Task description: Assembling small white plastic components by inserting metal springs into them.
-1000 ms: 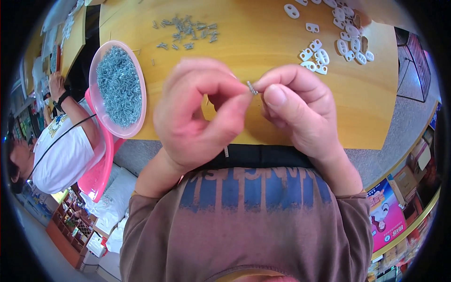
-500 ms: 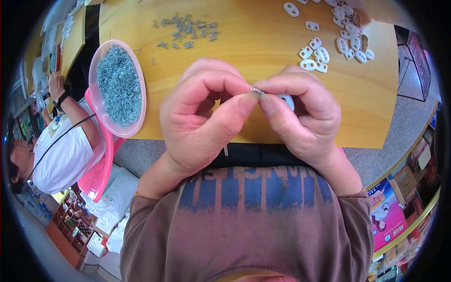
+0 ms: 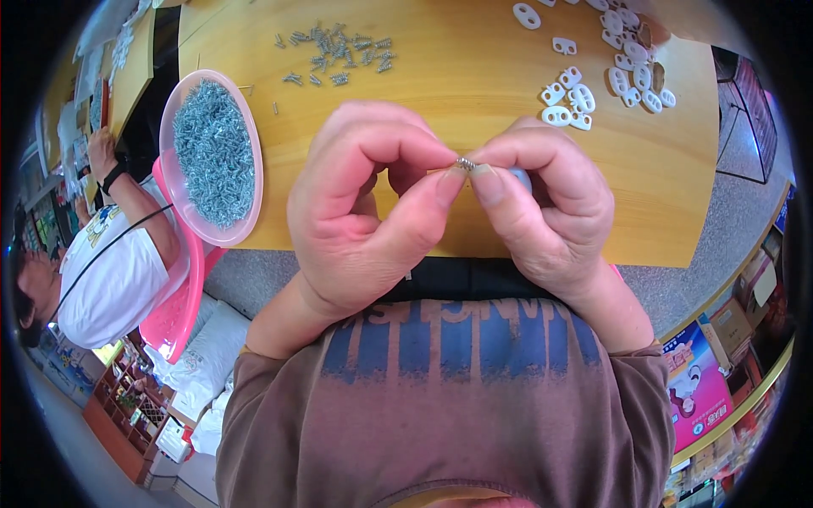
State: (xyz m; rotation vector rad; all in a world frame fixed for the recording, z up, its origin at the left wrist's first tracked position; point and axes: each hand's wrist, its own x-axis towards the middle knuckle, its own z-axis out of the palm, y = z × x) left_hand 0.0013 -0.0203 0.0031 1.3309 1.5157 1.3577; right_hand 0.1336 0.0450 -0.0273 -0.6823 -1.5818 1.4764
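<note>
Between my two hands is a small silver coil spring (image 3: 465,163), pinched at one end by my left hand (image 3: 373,199) and at the other by my right hand (image 3: 542,190). Both thumbs and forefingers are closed on it, so only its middle shows. Behind my right thumb, partly hidden by the fingers, a white plastic piece (image 3: 521,179) is tucked in the same hand. Several loose springs (image 3: 339,49) lie scattered on the table beyond my left hand. White plastic pieces with holes (image 3: 569,97) lie beyond my right hand.
A pink oval basin (image 3: 258,173) heaped with springs stands at the table's left edge. More white pieces (image 3: 635,72) spread over the far right of the wooden table (image 3: 474,51). At the left a person in a white shirt (image 3: 114,271) sits by a pink chair (image 3: 182,309).
My fingers have shifted slightly on the spring, and my right thumb has turned a little. The white piece in my right hand is more covered now.
</note>
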